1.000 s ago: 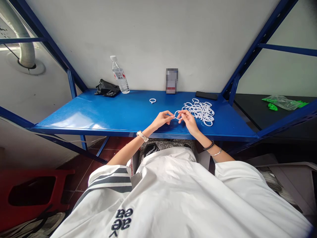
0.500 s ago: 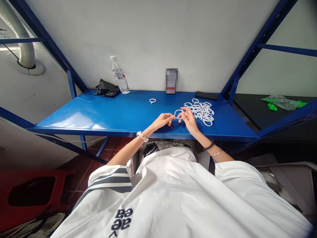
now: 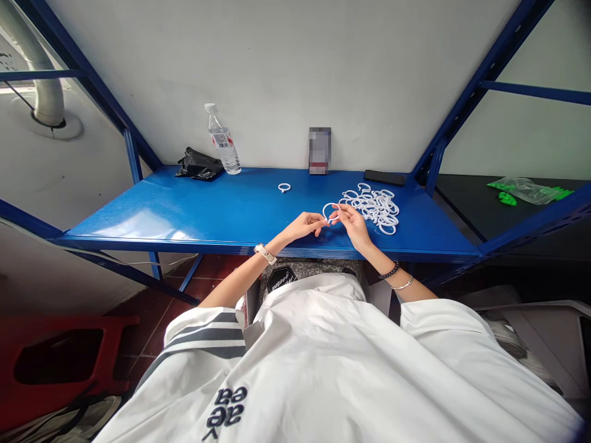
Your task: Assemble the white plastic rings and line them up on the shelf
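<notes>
Between my two hands, just above the front part of the blue table (image 3: 221,215), is a white plastic ring (image 3: 325,209). My left hand (image 3: 305,226) pinches its lower left side with thumb and fingertips. My right hand (image 3: 351,223) grips the ring's right side, its fingers partly hiding it. Right beside that hand lies a heap of similar white rings (image 3: 376,206), several overlapping. One single white ring (image 3: 284,187), with a small tab at its lower edge, lies apart farther back on the table.
At the back stand a water bottle (image 3: 225,144), a black plastic bag (image 3: 199,165) and a blurred upright phone-like object (image 3: 320,151). A flat black phone (image 3: 385,178) lies behind the heap. Blue frame posts (image 3: 431,166) rise at both ends. Green pieces (image 3: 508,199) lie on a dark surface at right.
The held ring has shifted slightly left and turned a little. My right hand's fingers have moved a bit left and lower along it. The heap and the single ring are unchanged.
</notes>
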Motion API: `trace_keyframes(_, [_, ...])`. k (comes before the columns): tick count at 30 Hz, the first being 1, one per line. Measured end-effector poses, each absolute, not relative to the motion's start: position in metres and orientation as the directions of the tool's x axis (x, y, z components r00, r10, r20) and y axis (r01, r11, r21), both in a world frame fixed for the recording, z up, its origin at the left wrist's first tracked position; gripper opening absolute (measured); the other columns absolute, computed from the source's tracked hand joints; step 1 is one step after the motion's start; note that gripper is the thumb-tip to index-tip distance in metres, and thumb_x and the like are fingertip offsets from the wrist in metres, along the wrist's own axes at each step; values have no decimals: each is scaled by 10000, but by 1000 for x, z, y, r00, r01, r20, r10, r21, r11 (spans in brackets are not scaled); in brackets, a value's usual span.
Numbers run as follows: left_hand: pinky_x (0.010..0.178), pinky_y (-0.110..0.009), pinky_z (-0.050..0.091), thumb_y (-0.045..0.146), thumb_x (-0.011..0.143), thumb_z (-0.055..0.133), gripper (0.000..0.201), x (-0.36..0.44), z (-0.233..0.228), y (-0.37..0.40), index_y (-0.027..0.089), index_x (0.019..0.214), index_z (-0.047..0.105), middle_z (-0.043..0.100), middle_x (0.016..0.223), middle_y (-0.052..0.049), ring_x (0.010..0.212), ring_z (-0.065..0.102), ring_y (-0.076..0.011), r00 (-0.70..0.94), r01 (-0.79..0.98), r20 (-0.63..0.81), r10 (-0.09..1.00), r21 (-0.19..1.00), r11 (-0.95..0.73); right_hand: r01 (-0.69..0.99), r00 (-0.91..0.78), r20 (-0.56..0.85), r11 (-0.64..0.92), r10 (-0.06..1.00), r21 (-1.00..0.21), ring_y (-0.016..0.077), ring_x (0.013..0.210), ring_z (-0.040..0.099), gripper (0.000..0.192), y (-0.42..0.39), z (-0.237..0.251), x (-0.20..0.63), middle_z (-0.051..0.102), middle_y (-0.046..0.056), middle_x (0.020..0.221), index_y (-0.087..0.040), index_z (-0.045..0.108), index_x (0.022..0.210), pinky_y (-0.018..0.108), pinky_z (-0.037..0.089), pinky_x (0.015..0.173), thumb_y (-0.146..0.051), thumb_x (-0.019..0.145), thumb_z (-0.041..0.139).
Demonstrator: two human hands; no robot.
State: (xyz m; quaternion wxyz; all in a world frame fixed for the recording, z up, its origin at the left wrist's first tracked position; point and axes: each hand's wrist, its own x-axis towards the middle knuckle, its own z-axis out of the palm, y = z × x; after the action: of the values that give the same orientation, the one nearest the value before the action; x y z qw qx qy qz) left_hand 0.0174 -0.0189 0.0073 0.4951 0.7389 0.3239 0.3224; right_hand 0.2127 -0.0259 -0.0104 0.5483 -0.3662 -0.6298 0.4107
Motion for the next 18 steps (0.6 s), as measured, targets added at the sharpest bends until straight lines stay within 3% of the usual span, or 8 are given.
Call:
trace_keyframes(14, [649, -221, 413, 585, 887, 555, 514, 17, 9, -20, 134, 650, 623, 605, 572, -26, 648, 584, -132, 619, 156, 205, 759, 914, -374, -8, -182, 345, 350, 921, -937, 194, 744, 692, 487, -32, -3, 210, 763, 53, 922, -225, 721, 1055, 385, 572, 838, -639, 801, 682])
trace_keyframes(18, [603, -222, 384, 601, 869, 566, 522, 18, 11, -22, 129, 656, 635, 608, 576, -24, 565, 507, -102, 610, 177, 182, 772, 918, -356, 18, -194, 352, 362, 916, -932, 197, 740, 688, 479, -31, -4, 211, 753, 53, 873, -221, 746, 998, 384, 569, 830, -652, 808, 664])
